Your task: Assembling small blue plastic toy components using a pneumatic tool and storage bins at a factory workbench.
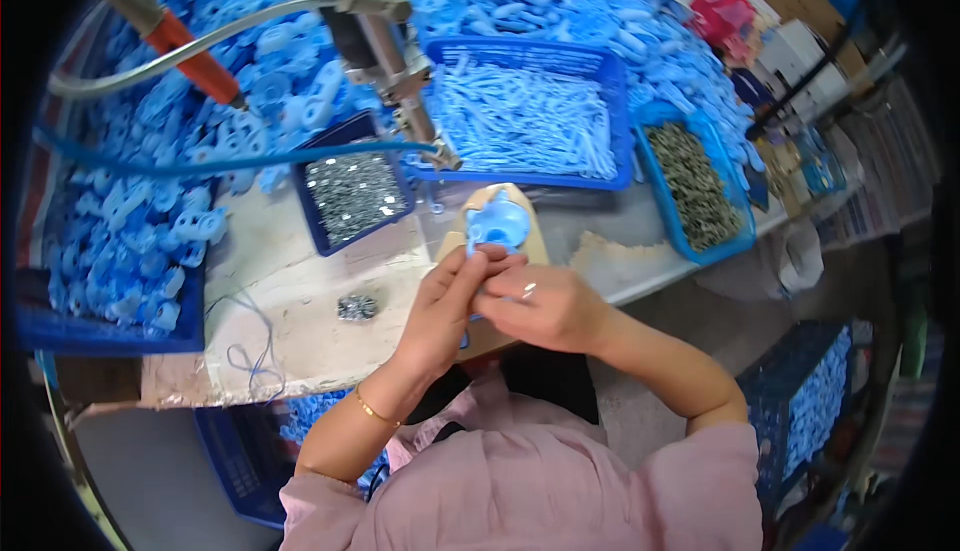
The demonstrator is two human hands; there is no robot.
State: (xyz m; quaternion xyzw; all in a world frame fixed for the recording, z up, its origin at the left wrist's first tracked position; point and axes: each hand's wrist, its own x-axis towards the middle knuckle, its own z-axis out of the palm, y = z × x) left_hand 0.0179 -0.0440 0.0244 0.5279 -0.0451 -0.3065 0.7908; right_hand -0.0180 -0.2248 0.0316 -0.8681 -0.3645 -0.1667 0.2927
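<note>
A light-blue moulded plastic part (503, 221) with a rounded cup-like end lies on a cream-coloured block (535, 243) at the table's front edge. My left hand (440, 311) is closed on the near end of this part, thumb and fingers pressed together. Against it, my right hand (545, 306) has its fingers bent in a pinch; what sits between them is hidden. A small pale glint shows on the right fingers, too small to name. Above the block hangs the metal tip (440, 156) of a mounted tool, apart from both hands.
A dark tray of small metal pieces (355, 196), a blue basket of thin blue sticks (525, 116) and a light-blue tray of metal pieces (695, 186) surround the block. Blue parts (120, 241) heap up left and behind. An orange-handled tool (195, 56) hangs upper left. A small metal pile (356, 307) lies nearby.
</note>
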